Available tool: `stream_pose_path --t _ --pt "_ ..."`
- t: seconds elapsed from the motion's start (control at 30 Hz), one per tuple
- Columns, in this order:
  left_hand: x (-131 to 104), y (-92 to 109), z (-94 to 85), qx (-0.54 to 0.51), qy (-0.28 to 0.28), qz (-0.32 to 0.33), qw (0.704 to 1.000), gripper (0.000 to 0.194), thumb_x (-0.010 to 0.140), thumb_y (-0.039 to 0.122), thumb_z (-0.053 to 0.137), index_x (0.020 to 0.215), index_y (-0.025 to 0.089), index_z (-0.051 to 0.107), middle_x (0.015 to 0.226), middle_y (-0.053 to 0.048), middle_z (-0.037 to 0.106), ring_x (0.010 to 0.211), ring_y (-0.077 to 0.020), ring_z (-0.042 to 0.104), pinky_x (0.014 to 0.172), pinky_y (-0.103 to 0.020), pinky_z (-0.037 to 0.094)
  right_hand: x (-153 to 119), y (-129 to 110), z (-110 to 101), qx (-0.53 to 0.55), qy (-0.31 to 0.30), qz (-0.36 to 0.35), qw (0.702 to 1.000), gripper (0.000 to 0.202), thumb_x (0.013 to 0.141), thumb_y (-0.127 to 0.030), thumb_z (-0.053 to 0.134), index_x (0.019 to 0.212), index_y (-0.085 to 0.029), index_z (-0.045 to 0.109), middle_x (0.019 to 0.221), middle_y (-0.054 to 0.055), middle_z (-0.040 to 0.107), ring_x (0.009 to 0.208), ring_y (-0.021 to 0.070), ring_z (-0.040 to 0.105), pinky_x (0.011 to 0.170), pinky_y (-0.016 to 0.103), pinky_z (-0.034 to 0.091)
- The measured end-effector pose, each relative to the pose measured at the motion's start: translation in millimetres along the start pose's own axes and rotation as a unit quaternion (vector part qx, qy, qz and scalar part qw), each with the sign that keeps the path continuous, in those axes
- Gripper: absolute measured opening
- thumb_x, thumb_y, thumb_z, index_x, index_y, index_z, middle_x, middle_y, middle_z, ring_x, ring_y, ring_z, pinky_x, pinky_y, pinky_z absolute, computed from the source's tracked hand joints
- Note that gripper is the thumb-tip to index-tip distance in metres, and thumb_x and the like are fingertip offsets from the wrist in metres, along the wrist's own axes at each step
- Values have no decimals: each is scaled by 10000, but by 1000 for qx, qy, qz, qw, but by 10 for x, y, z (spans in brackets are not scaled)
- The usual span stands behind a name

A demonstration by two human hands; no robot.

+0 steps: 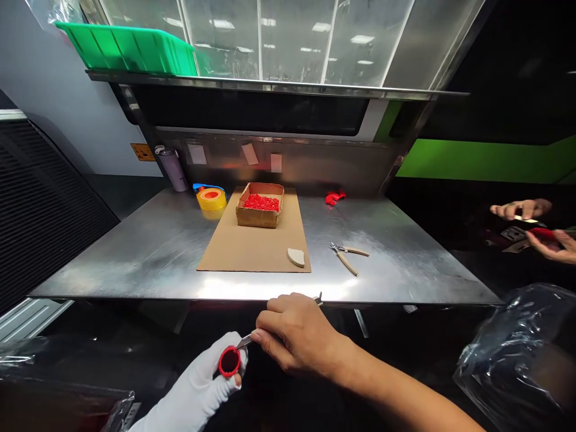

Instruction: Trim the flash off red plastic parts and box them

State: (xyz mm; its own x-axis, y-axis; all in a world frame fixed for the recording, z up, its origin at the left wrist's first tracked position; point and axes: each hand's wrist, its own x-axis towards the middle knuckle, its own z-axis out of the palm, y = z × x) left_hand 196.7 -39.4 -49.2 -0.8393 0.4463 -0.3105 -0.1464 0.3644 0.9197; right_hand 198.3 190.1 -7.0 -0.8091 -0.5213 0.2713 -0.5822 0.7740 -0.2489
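Observation:
In its white glove, my left hand [211, 378] is closed around a small red round hollow part [229, 362], its open end facing me. The inside of the part looks dark. My bare right hand [299, 336] grips a slim metal trimming knife [244, 342], whose tip touches the part's upper right rim. The knife's back end pokes out past my knuckles; the rest of its handle is hidden in my fingers. Both hands are in front of the metal table [148, 258], below its front edge.
Cardboard [252, 252] carries a box [256, 217] of small red pieces and a white wedge [296, 257]. Cutting pliers [348, 255], red scraps [334, 198], yellow tape [211, 200] and a bottle [172, 169] lie around. A green bin [130, 51] sits above; another person's hands [522, 209] work at right.

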Motion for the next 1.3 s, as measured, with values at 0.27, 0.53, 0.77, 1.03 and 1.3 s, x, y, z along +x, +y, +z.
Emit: stream_pose_path --t 0.27,0.53,0.77,1.03,1.3 --pt "-19 -79 -31 -23 24 -56 998 673 659 572 770 1239 250 655 1304 -118 622 1278 -366 500 1084 -474 412 2 -18 23 -1 -6 -4 1000 215 931 -282 720 785 -183 599 749 -6 538 664 170 460 567 306 200" --pt "-44 24 -16 19 -14 -18 1000 544 758 568 688 1189 237 669 1235 -90 665 1180 -319 576 1086 -448 417 19 7 47 -1 10 -12 1000 216 919 -280 735 773 -192 603 718 -17 498 636 165 426 566 310 189" --pt "-25 14 -21 39 -21 -27 999 514 790 624 616 1104 217 616 1176 -90 626 1125 -290 557 1059 -423 417 14 -4 23 -3 -7 -10 1000 212 923 -292 738 778 -193 619 715 -15 496 629 164 427 562 309 183" --pt "-34 261 15 52 -64 28 996 410 849 607 535 811 200 506 809 16 435 760 -157 425 707 -258 431 -4 -6 51 9 -11 -8 1000 189 928 -284 725 794 -193 629 718 -18 504 621 158 428 559 307 195" --pt "-20 232 16 49 -30 29 998 402 803 596 587 745 204 525 746 10 449 690 -157 415 604 -243 422 -33 -22 46 15 -20 -9 1000 195 932 -271 716 788 -183 619 727 -18 514 622 153 435 556 305 213"
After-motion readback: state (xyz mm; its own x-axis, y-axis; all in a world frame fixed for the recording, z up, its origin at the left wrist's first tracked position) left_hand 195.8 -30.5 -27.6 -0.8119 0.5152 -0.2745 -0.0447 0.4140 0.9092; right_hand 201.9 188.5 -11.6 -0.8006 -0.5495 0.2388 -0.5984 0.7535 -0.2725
